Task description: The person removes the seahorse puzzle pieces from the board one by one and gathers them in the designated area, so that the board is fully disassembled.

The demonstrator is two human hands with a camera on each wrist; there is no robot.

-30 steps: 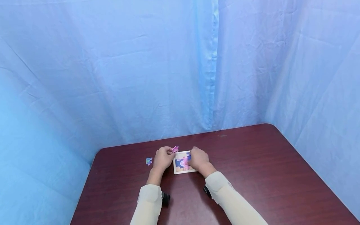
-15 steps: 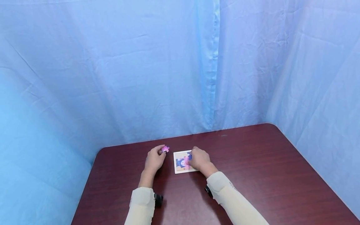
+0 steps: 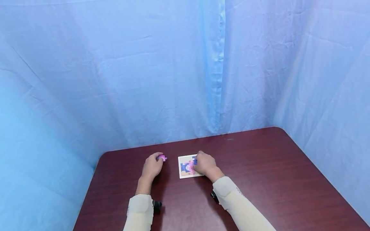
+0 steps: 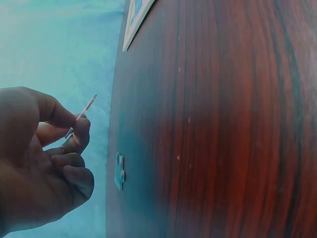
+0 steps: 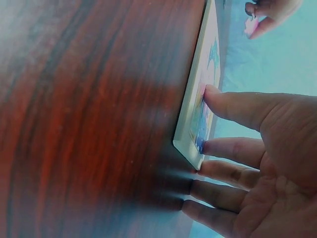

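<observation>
Several folds of blue curtain (image 3: 115,73) hang around a dark red table (image 3: 260,179). My right hand (image 3: 206,164), fingers outstretched, and my left hand (image 3: 152,166), thumb and forefinger pinched, reach over it: the right touches a white-framed puzzle (image 3: 187,167) lying flat there; the left, apart from it, holds a pink piece (image 3: 163,158) above the table. One blue-green piece (image 4: 119,172) lies nearby.

The tabletop (image 3: 277,179) has a smooth, dark wood grain with a soft gloss (wood or laminate, hard to tell). The curtain (image 3: 138,70) is creased cloth, satiny along one fold. Matt, soft-looking cloth makes the sleeves (image 3: 242,205). The frame (image 3: 180,170) looks smooth and pale; the piece (image 3: 163,158) has a smooth printed face. The wrist camera (image 3: 157,207) looks like black plastic.
</observation>
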